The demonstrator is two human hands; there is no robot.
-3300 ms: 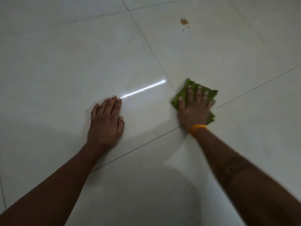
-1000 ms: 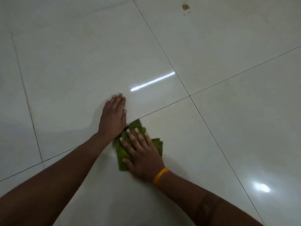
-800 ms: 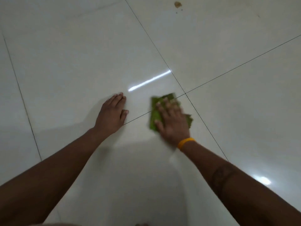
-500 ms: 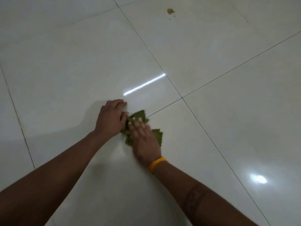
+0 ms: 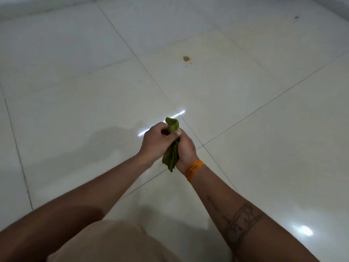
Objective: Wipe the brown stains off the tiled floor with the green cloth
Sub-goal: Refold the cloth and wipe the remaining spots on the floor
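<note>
The green cloth is bunched up and lifted off the floor, held between both hands near the middle of the view. My left hand grips its upper part and my right hand, with an orange band at the wrist, grips it from the right; a corner sticks out above the fingers and a tail hangs below. A brown stain with a few small specks beside it lies on a tile well beyond the hands. A small dark spot shows at the far right.
The white glossy tiled floor spreads all around, crossed by thin dark grout lines and light reflections. My knee in beige cloth fills the bottom edge. A wall base runs along the top.
My right hand was pressing the cloth flat on the floor and sliding it left and right, the left hand flat beside it. Now both hands have lifted and bunched the cloth.
</note>
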